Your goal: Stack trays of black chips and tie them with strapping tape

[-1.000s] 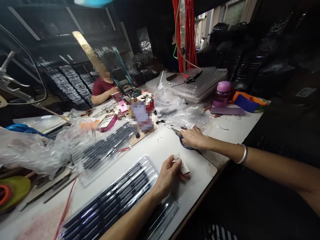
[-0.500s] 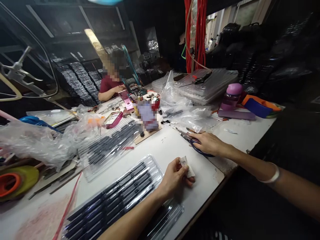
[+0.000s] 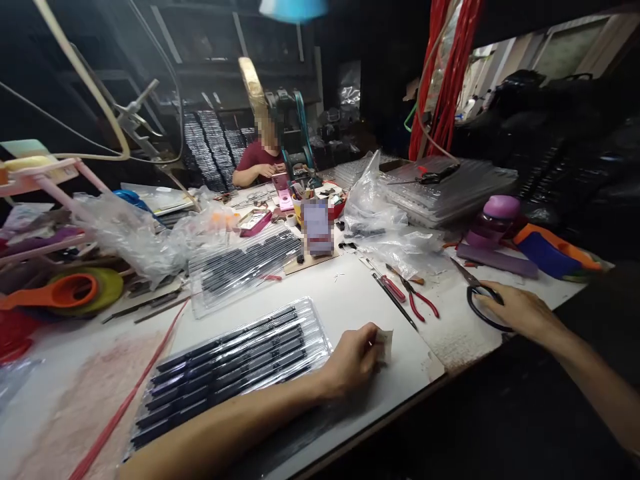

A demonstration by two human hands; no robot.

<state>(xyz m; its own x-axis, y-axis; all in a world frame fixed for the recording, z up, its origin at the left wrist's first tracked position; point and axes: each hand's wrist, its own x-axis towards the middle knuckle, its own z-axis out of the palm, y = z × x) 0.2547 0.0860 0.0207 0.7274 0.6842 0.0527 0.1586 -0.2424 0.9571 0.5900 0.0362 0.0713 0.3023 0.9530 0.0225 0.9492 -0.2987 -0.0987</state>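
Observation:
My left hand (image 3: 353,360) pinches a small piece of paper (image 3: 385,347) above the white tabletop (image 3: 407,383). At the right, my right hand (image 3: 523,310) has its fingers around the dark handles of a pair of scissors (image 3: 465,273), whose blades point away toward the purple bottle (image 3: 500,208). Red-handled pliers (image 3: 415,297) and a red screwdriver (image 3: 394,287) lie between my two hands, beside a thin dark rod (image 3: 400,308). Close to my left forearm sits a clear plastic tray (image 3: 320,323) with several dark strips (image 3: 225,380) in it.
Crumpled clear plastic bags (image 3: 385,233) lie mid-table. A pixelated upright device (image 3: 318,230) stands behind the tray. Another clear tray of strips (image 3: 245,260) is farther back. An orange and blue tape holder (image 3: 555,250) sits right. Across the table sits a person in a maroon shirt (image 3: 255,160).
My right hand has moved right with the scissors, uncovering the pliers and screwdriver. The left hand still holds the paper, now turned differently. The camera view has swung left.

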